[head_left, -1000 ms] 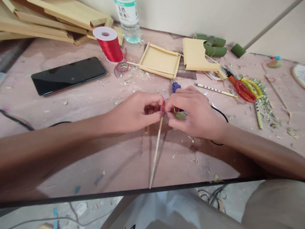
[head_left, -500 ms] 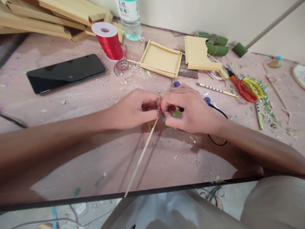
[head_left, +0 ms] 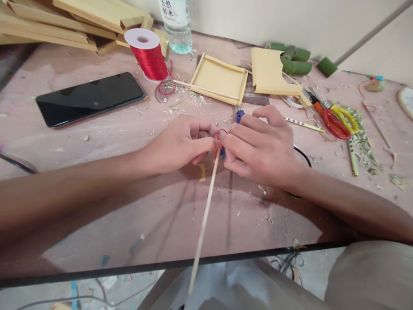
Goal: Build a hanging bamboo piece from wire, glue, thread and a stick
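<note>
My left hand (head_left: 180, 144) and my right hand (head_left: 261, 148) meet at the middle of the table, fingertips pinched together. Between them is a small loop of red thread (head_left: 221, 132) at the top end of a thin bamboo stick (head_left: 204, 221). The stick slants down toward me and reaches past the table's near edge. Both hands are closed in a pinch on the thread and the stick's top end. A blue-tipped tool (head_left: 240, 115) with a black cable lies partly under my right hand.
A red thread spool (head_left: 147, 56), a black phone (head_left: 88, 98), a water bottle (head_left: 176, 23), a bamboo frame (head_left: 219, 79), a bamboo sheet (head_left: 269, 73), green bamboo pieces (head_left: 297, 60), red-and-yellow scissors (head_left: 337, 120), dotted pencils (head_left: 303, 124) and stacked bamboo boards (head_left: 64, 21) lie around. Shavings litter the table.
The stick's lower end swung left, then back to the right and further over the table edge. My right hand's fingers lifted and spread a little; the red loop shows again above the fingertips.
</note>
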### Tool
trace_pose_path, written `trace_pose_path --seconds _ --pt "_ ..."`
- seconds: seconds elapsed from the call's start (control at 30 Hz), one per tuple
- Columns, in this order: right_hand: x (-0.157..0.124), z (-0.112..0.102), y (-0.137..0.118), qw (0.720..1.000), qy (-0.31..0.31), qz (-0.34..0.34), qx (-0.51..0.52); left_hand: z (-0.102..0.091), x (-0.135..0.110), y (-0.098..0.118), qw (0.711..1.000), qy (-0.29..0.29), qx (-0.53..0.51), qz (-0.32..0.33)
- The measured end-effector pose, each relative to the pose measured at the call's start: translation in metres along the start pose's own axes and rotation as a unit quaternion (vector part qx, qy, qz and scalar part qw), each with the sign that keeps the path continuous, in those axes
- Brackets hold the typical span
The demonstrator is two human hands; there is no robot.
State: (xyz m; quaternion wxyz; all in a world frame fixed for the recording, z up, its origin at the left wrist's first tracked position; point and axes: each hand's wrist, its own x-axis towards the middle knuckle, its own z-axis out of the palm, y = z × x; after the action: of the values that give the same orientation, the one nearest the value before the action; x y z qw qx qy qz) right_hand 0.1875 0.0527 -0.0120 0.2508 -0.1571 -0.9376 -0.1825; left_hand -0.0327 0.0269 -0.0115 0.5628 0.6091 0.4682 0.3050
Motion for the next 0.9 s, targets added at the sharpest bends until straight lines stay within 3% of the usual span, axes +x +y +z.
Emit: trace_pose_path --seconds 0.23,0.67,0.9 --pt "-0.0007 -0.003 0.0029 0.996 -0.008 -0.032 -0.079 0.0021 -0.0017 0.0015 0.999 0.034 0.001 -0.021" --pt "0.0024 0.0045 0.0021 0.985 -0.009 0.111 0.134 0.0012 -0.0001 0.0048 0.999 -0.028 -0.021 0.003" --pt "0.0053 0.0015 0.0033 0.938 -0.009 0.175 0.299 0.003 0.0016 -0.0022 0.996 -0.038 -0.078 0.015"
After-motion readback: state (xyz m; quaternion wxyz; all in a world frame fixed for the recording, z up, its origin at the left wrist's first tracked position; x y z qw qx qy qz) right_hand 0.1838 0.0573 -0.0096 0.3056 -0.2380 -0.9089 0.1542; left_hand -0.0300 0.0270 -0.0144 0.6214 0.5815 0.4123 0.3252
